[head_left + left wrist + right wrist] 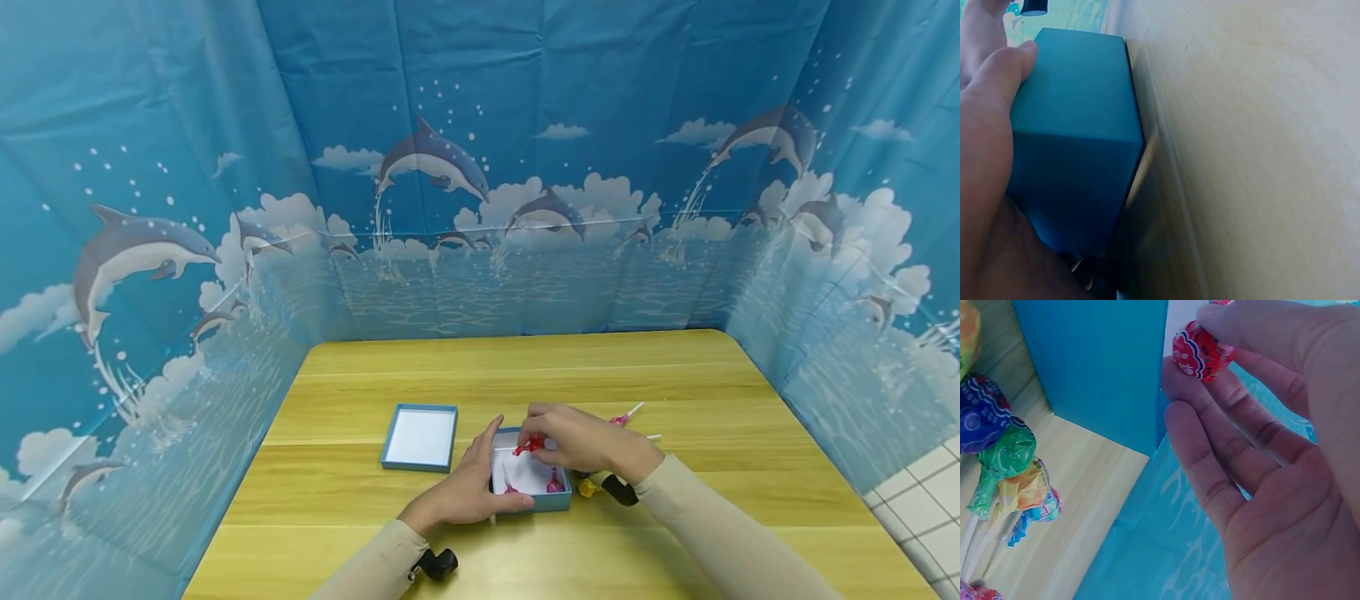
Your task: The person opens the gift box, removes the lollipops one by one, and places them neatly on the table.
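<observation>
A blue box [551, 502] with a white inside lies open side up on the table. My left hand [467, 490] rests against it, fingers stretched along its left wall and thumb at the front wall. Over the box's far right part, my right hand [558, 433] pinches a red-wrapped lollipop [1200, 353] between thumb and fingers. Inside the box, one pink lollipop [555, 482] lies near the right front corner. Another pink lollipop [510, 487] is at the left front, partly behind my left thumb.
The box's lid [422, 437], white inside with a blue rim, lies to the left. Right of the box are several lollipops, among them a green one [1011, 449], a dark blue one [982, 415] and a pink one [619, 420]. A dolphin-print curtain [480, 283] borders the wooden table [360, 383].
</observation>
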The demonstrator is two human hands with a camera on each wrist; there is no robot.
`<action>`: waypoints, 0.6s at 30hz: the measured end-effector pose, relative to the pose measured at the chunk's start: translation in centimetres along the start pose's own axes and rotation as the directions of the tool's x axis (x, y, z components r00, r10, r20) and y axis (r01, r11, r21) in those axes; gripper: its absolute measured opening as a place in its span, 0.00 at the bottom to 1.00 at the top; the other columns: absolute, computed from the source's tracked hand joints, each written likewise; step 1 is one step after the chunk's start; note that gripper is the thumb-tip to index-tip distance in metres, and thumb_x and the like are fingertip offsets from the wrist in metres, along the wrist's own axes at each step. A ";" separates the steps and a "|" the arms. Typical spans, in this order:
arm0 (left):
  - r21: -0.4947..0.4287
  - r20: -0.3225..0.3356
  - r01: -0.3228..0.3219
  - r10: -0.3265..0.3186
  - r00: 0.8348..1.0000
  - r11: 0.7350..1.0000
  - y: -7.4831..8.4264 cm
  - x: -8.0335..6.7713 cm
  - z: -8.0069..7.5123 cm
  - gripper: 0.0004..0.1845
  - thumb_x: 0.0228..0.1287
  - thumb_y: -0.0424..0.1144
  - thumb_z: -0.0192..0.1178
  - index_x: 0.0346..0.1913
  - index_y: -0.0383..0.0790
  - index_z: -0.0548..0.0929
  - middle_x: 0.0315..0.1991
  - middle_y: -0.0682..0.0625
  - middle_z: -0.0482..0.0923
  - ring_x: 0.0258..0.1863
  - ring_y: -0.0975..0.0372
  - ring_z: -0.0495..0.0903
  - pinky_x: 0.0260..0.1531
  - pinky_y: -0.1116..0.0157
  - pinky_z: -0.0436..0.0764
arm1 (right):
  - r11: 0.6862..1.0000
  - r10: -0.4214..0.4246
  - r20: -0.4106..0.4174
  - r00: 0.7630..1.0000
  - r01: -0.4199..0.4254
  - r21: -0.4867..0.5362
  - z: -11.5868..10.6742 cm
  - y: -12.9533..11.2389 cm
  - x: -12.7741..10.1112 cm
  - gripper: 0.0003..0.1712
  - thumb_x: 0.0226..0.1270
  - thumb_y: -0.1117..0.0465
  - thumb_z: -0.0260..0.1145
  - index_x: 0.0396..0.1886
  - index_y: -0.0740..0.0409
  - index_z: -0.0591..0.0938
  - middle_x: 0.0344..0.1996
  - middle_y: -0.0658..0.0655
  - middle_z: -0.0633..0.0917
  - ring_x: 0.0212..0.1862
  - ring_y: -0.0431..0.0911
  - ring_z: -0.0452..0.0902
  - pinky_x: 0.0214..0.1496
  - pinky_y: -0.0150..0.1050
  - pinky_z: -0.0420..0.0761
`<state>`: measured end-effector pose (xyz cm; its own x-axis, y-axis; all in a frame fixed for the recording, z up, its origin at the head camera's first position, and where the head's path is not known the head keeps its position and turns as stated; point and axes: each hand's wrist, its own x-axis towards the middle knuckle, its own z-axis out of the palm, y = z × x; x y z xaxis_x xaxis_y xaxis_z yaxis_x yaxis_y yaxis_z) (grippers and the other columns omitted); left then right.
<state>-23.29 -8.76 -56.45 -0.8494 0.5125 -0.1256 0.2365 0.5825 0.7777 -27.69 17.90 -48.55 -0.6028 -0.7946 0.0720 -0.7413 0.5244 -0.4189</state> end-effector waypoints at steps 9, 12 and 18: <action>0.003 -0.007 0.001 -0.001 1.000 1.000 -0.2 0.2 0.1 0.73 0.71 0.74 0.76 0.97 0.68 0.30 0.97 0.39 0.48 0.93 0.40 0.58 0.81 0.31 0.76 | 0.999 0.019 -0.060 0.998 -0.017 0.040 -0.1 0.1 -0.9 0.07 0.82 0.65 0.78 0.54 0.54 0.94 0.51 0.51 0.92 0.47 0.38 0.86 0.54 0.44 0.94; 0.006 -0.008 0.000 0.000 1.000 1.000 -0.3 0.2 0.2 0.73 0.71 0.73 0.76 0.98 0.66 0.30 0.97 0.38 0.48 0.94 0.40 0.58 0.81 0.31 0.75 | 0.998 0.039 -0.077 0.996 -0.035 0.052 -0.1 0.1 -1.3 0.08 0.81 0.64 0.79 0.55 0.56 0.93 0.52 0.53 0.92 0.48 0.41 0.88 0.54 0.47 0.95; 0.003 -0.008 -0.005 0.005 1.000 1.000 -0.4 0.2 0.2 0.73 0.71 0.73 0.77 0.97 0.69 0.30 0.97 0.39 0.49 0.93 0.40 0.59 0.81 0.31 0.76 | 0.998 0.054 -0.155 0.986 -0.052 0.020 -0.2 0.3 -2.1 0.10 0.78 0.64 0.82 0.54 0.57 0.94 0.54 0.56 0.92 0.48 0.44 0.90 0.52 0.47 0.96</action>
<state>-23.44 -8.72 -56.90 -0.8522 0.5101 -0.1167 0.2421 0.5821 0.7762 -26.72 19.75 -48.64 -0.6806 -0.7081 0.1884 -0.7030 0.5585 -0.4404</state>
